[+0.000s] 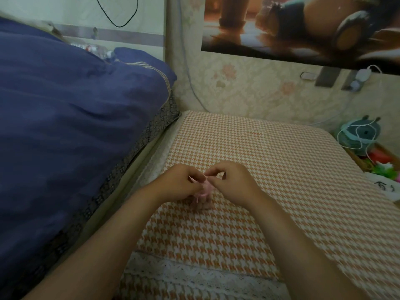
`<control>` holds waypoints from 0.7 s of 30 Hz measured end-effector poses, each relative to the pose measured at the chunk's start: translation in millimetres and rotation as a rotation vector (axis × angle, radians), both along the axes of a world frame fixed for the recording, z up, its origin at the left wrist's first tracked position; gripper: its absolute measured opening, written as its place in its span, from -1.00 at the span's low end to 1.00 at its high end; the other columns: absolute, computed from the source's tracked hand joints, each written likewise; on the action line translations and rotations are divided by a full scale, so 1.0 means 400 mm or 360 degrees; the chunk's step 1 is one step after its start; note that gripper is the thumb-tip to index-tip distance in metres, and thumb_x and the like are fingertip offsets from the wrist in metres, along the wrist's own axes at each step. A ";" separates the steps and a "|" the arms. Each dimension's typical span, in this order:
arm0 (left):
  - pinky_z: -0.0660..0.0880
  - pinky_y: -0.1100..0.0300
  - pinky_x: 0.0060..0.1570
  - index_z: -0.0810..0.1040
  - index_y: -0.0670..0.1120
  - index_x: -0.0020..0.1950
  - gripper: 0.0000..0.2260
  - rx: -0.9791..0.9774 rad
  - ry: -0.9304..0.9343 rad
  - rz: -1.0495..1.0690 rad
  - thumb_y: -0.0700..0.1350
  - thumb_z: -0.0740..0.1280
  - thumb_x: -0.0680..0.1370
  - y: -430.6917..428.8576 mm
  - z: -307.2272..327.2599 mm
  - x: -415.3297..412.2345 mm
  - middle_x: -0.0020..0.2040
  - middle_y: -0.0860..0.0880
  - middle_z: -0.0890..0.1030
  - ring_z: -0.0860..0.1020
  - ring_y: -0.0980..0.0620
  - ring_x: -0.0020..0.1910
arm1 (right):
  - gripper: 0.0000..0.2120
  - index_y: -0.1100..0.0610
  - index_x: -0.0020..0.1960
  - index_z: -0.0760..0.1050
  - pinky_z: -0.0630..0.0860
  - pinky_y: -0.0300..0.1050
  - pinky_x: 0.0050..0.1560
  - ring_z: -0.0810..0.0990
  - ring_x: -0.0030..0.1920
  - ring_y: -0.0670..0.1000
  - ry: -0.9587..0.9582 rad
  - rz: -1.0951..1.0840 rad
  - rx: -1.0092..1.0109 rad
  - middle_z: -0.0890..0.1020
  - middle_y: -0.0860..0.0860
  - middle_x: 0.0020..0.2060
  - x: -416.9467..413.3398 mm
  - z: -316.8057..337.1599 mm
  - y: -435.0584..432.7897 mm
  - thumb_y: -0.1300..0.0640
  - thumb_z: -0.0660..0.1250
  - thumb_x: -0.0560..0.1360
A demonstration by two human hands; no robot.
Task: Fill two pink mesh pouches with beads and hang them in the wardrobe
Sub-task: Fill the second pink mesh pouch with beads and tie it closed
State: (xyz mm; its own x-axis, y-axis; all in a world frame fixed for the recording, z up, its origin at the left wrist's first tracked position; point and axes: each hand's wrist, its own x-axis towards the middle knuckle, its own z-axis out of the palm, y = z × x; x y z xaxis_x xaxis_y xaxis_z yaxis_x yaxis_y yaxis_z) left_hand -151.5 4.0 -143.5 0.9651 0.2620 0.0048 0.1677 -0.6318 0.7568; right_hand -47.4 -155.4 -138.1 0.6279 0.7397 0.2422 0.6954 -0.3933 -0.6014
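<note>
Pink mesh pouch (205, 190) is mostly hidden between the hands. Its contents can't be made out and its lower edge is blurred. The visible part is pale pink and gathered, with thin strings at the top. It rests on the houndstooth cushion (281, 169), toward the cushion's left side. Left hand (184, 184) and right hand (233, 184), fingers curled, both pinch the pouch's top. Blue quilt (75, 115) lies left of the cushion.

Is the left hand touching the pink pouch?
Touching. The head view shows the left hand pinching the pouch at its ribbon top, with no gap between them. The right hand pinches it too.
</note>
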 end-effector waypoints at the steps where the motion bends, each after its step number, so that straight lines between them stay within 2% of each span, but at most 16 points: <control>1: 0.59 0.28 -0.12 0.66 0.00 0.15 -0.79 0.0022 0.0008 0.0009 -0.07 0.40 0.52 0.000 0.000 0.000 -0.11 0.15 0.66 0.63 0.26 -0.15 | -0.87 -0.08 0.03 0.67 0.48 -0.27 -0.04 0.53 -0.15 -0.30 0.0002 -0.0043 0.0008 0.64 -0.22 -0.06 0.010 -0.008 0.001 0.07 0.40 0.52; 6: 0.57 0.30 -0.10 0.66 -0.03 0.17 -0.78 0.0086 -0.0002 0.0022 -0.11 0.38 0.53 -0.008 0.009 0.003 -0.13 0.21 0.59 0.59 0.29 -0.16 | -0.81 -0.06 0.13 0.64 0.50 -0.09 0.19 0.57 0.18 -0.06 -0.0050 -0.0238 -0.0232 0.62 -0.10 0.17 0.062 -0.057 -0.008 0.08 0.34 0.56; 9: 0.56 0.30 -0.14 0.67 -0.03 0.15 -0.79 0.0097 -0.0013 0.0030 -0.11 0.38 0.53 -0.013 0.008 0.005 -0.19 0.24 0.58 0.59 0.28 -0.22 | -0.70 -0.05 0.29 0.57 0.47 0.03 0.28 0.53 0.29 0.05 -0.0097 -0.0230 -0.0469 0.55 -0.02 0.31 0.080 -0.092 -0.007 0.07 0.28 0.58; 11: 0.58 0.26 -0.12 0.67 -0.04 0.14 -0.80 0.0098 -0.0023 0.0036 -0.12 0.39 0.53 -0.015 0.008 0.006 -0.21 0.24 0.58 0.59 0.26 -0.24 | -0.64 -0.05 0.37 0.51 0.46 0.03 0.30 0.51 0.32 0.06 -0.0144 -0.0165 -0.0554 0.52 -0.02 0.35 0.084 -0.109 -0.002 0.09 0.26 0.59; 13: 0.59 0.24 -0.12 0.67 -0.02 0.13 -0.80 0.0081 -0.0018 0.0046 -0.11 0.40 0.52 -0.015 0.008 0.008 -0.18 0.21 0.61 0.60 0.23 -0.23 | -0.60 -0.08 0.41 0.48 0.47 0.02 0.27 0.51 0.32 0.05 -0.0205 -0.0120 -0.0583 0.52 -0.03 0.35 0.085 -0.119 0.005 0.12 0.25 0.58; 16: 0.53 0.31 -0.25 0.68 0.00 0.12 -0.79 0.0043 -0.0017 0.0062 -0.04 0.42 0.50 -0.014 0.003 0.009 -0.14 0.14 0.66 0.61 0.25 -0.27 | -0.59 -0.11 0.40 0.48 0.50 -0.04 0.17 0.54 0.26 0.05 -0.0224 -0.0082 -0.0573 0.55 -0.04 0.28 0.086 -0.127 0.015 0.11 0.30 0.57; 19: 0.50 0.36 -0.31 0.68 0.02 0.08 -0.80 0.0029 -0.0019 0.0071 -0.01 0.43 0.49 -0.017 0.000 0.010 -0.13 0.10 0.69 0.62 0.25 -0.28 | -0.75 -0.12 0.19 0.61 0.53 -0.05 -0.04 0.61 0.08 0.08 -0.0288 -0.0074 -0.0591 0.60 -0.04 0.06 0.084 -0.133 0.021 0.09 0.31 0.55; 21: 0.52 0.37 -0.29 0.69 0.03 0.06 -0.82 0.0034 -0.0031 0.0063 -0.02 0.43 0.48 -0.019 0.002 0.010 -0.11 0.10 0.69 0.62 0.28 -0.28 | -0.79 -0.09 0.12 0.63 0.51 -0.09 -0.09 0.62 0.04 0.07 -0.0263 -0.0087 -0.0548 0.61 -0.05 0.03 0.086 -0.135 0.019 0.10 0.33 0.54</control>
